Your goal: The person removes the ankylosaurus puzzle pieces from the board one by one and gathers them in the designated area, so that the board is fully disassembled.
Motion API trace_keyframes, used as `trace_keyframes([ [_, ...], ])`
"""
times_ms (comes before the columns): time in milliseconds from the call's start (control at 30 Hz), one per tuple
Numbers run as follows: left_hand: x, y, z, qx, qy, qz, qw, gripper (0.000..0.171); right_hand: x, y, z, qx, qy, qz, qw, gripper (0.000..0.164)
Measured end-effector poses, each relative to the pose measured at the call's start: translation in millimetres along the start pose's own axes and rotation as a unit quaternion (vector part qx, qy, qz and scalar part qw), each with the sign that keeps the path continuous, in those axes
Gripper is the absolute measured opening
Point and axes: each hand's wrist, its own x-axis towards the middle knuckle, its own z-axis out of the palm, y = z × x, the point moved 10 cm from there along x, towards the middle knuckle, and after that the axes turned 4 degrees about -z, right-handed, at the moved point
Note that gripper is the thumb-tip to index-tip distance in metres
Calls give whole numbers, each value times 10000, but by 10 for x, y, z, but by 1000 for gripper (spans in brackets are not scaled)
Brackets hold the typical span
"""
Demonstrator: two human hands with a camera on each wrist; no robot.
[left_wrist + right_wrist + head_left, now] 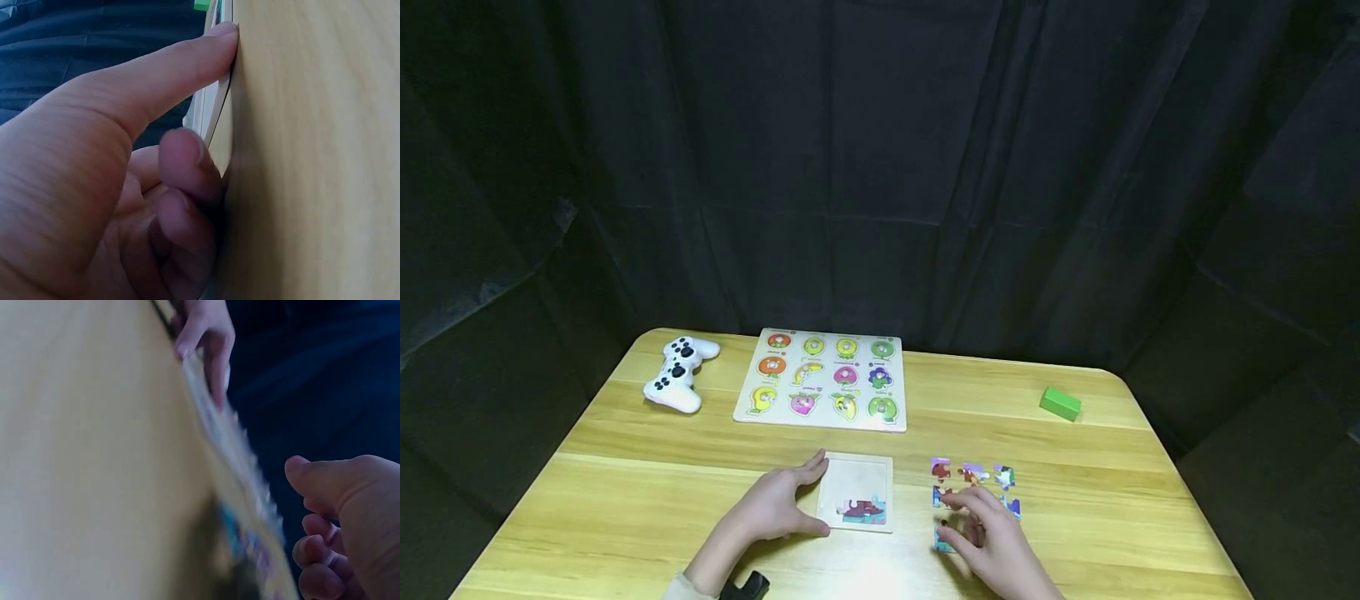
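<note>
A small square puzzle tray [853,475] lies on the table, with a few joined pieces [863,510] in its lower right part. My left hand [777,504] holds the tray's left side, thumb at the lower corner and a finger near the upper one. In the left wrist view the left thumb [181,69] touches the tray edge. To the right of the tray, loose jigsaw pieces [973,473] lie in rows. Over them hovers my right hand [988,542], thumb and index finger apart, with no piece visible between them. It hides some pieces.
Behind the tray lies a fruit peg puzzle board [823,387]. A white game controller [679,375] is at the back left, a green block [1061,404] at the back right. A black object [748,586] sits by the left wrist. Dark curtains [880,167] surround the wooden table [647,492].
</note>
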Motion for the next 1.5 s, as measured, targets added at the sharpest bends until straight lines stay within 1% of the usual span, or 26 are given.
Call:
trace_keyframes([
  [100, -1, 1, -6, 49, 18, 16, 10000, 99, 213, -163, 86, 117, -71, -301, 9995, 32],
  [200, -3, 4, 0, -32, -10, 25, 10000, 99, 416, -296, 238, 184, -229, -533, 9981, 32],
  [300, -5, 7, 7, -118, -28, 15, 9999, 99, 570, -338, 468, 420, -652, -378, 9963, 31],
  [367, -5, 13, 0, -102, -1, 21, 9999, 99, 636, -319, 645, 590, -991, -143, 9932, 30],
  [433, -4, 13, -8, -58, 32, 40, 10000, 98, 667, -289, 812, 674, -1290, 65, 9893, 29],
  [500, -3, 15, -18, 5, 60, 87, 9999, 98, 672, -263, 951, 687, -1524, 181, 9858, 28],
  [600, -1, 18, -22, 42, 62, 189, 9998, 97, 651, -235, 1081, 660, -1728, 242, 9824, 28],
  [733, -11, 2, -25, -21, -90, 238, 9997, 93, 619, -237, 1140, 562, -1765, 177, 9825, 26],
  [800, -7, 6, -35, 71, -166, 289, 9994, 93, 610, -235, 1148, 480, -1748, 154, 9833, 24],
  [900, 27, 33, -53, 279, -294, 409, 9983, 95, 604, -217, 1159, 348, -1773, 147, 9834, 22],
  [933, 50, 42, -61, 417, -309, 454, 9976, 96, 603, -208, 1160, 318, -1789, 154, 9832, 22],
  [967, 73, 48, -69, 554, -325, 493, 9967, 97, 604, -203, 1160, 305, -1800, 149, 9831, 21],
  [1100, 164, 49, -97, 797, -429, 571, 9943, 102, 614, -203, 1142, 355, -1783, 92, 9833, 24],
  [1200, 191, 23, -113, 752, -461, 583, 9944, 103, 616, -220, 1140, 496, -1756, 67, 9832, 27],
  [1300, 184, 6, -117, 736, -446, 621, 9944, 103, 611, -227, 1153, 602, -1752, 157, 9826, 27],
  [1400, 169, 12, -116, 811, -372, 687, 9936, 103, 609, -229, 1158, 581, -1752, 279, 9824, 29],
  [1500, 157, 27, -118, 888, -286, 718, 9930, 104, 609, -236, 1156, 459, -1761, 289, 9829, 32],
])
